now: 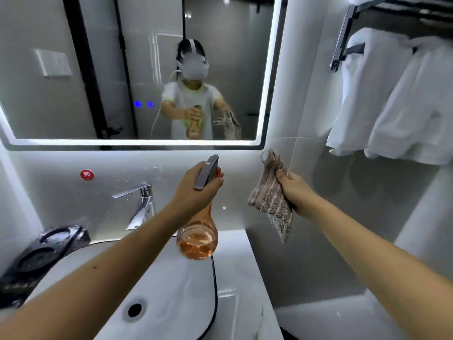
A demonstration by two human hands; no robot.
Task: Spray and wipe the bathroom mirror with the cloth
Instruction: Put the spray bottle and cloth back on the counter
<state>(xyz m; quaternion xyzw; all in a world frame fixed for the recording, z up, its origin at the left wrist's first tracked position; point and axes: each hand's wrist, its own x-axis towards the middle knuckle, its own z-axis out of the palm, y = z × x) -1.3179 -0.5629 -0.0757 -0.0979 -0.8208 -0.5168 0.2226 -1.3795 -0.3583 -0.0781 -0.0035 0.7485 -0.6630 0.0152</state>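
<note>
The left hand grips the upright spray bottle below the mirror (nozzle aimed up-forward), while the right hand clutches the hanging cloth alongside.

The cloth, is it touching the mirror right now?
No, the cloth hangs from the right hand below the mirror, in front of the wall, while the left hand holds the spray bottle.

We see the mirror at upper left, sink below it, towels upper right.
</note>
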